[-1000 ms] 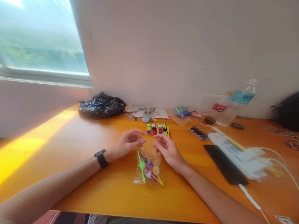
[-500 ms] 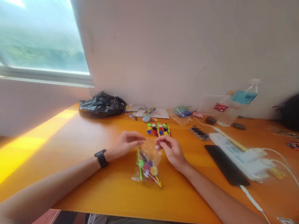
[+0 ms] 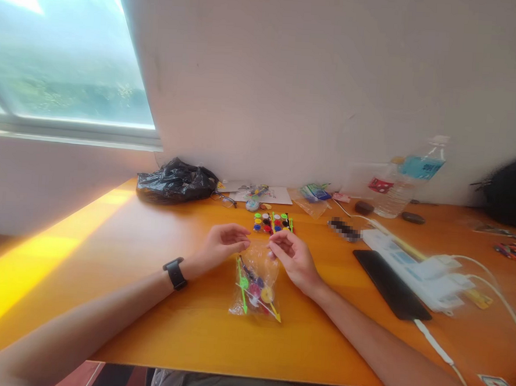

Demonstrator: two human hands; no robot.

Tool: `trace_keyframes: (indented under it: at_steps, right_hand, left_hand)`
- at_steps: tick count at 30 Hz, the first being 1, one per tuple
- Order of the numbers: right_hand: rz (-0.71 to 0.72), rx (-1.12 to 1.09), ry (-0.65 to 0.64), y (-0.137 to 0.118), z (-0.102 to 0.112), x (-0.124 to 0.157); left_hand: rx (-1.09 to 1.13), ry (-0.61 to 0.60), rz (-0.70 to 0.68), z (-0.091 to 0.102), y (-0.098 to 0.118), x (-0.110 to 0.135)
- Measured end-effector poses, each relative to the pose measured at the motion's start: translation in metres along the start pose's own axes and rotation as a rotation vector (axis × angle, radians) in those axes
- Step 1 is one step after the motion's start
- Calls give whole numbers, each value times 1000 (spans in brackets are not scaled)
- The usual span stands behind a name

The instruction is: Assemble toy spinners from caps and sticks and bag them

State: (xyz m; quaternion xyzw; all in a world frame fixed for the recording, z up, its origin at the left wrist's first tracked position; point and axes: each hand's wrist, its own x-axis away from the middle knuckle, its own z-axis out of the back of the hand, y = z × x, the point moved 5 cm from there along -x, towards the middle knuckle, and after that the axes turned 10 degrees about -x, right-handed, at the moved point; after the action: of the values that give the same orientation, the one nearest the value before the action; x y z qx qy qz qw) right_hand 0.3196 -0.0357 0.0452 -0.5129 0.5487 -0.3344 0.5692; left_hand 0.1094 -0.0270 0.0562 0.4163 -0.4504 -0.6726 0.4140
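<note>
A clear plastic bag (image 3: 256, 302) hangs or lies in front of me, with colourful round pieces and green, yellow and white arrow-like sticks inside. At its upper left corner, my left hand (image 3: 225, 243) pinches the film between thumb and fingers. My right hand (image 3: 295, 258) pinches the upper right corner the same way. The film between the fingers is thin and hard to make out. Just beyond the hands, rows of coloured round pieces (image 3: 264, 222) stand on the table, with green and yellow arrows among them.
A black plastic bag (image 3: 175, 181) and glasses (image 3: 224, 199) lie at the back left. On the right are a phone (image 3: 390, 282), a white power strip (image 3: 397, 262) with cables, and a bottle (image 3: 391, 198). The wooden table (image 3: 179, 334) ends close to my lap.
The bag's lower end has shifted slightly to the right. Both hands stay at its top corners, with only small finger movements.
</note>
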Motion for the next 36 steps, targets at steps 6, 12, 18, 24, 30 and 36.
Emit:
trace_keyframes:
  at_steps: [6,12,18,24,30,36]
  right_hand:
    - [-16,38,-34,5,-8,2]
    - [-113,107,-159,12,-19,4]
    - [-231,26,-137,16,-8,3]
    - [-196,-30,-48,13,2,-1]
    - [-158,-42,-24,13,4,-3]
    - [-174,-60,-48,13,2,-2]
  left_hand:
    - [-107,-141,70,-12,2,3]
    - [-171,-177,21,-16,7,6]
    - [-166,-205,12,-12,7,4]
    - [-133,-154,1,0,-7,-3]
    - [-50,-198,16,2,-18,-7]
    - [-46,-161,11,4,-20,-8]
